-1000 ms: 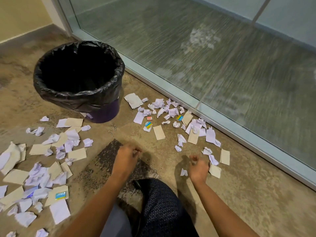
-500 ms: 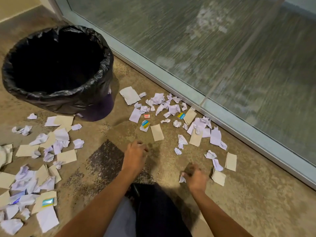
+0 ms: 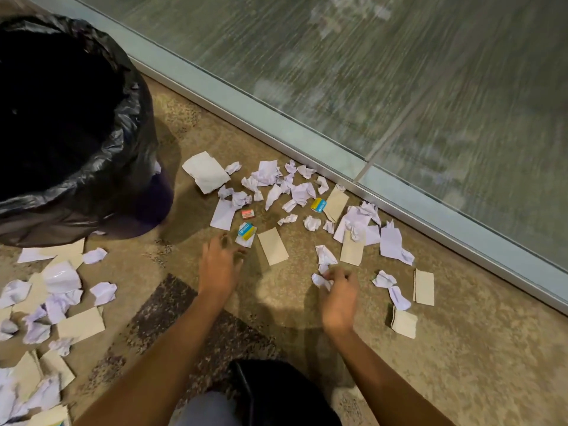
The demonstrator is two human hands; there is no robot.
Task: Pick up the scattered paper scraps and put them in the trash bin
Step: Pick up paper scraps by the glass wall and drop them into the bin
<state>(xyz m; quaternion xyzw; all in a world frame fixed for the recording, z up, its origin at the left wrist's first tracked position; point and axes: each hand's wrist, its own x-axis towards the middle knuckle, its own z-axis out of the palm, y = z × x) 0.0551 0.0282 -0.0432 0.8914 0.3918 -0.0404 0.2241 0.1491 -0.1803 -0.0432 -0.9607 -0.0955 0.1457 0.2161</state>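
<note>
We reach with both hands. Our right hand [image 3: 338, 298] pinches a crumpled white scrap [image 3: 319, 279] at its fingertips; our left hand [image 3: 219, 262] is spread and empty, the blue-and-yellow scrap [image 3: 246, 234] just at its one o'clock. The trash bin [image 3: 92, 179] sits at ten o'clock, nearer the left.

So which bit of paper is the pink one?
The small pink scrap, lying flat just above the blue-and-yellow piece near the left hand. It is the only pink one; the rest look white, tan or blue-and-yellow.

arms: bare, no sleeves | left hand [image 3: 218, 265], right hand [image 3: 338, 299]: ungloved | legs: dark patterned garment [image 3: 276, 395]
</note>
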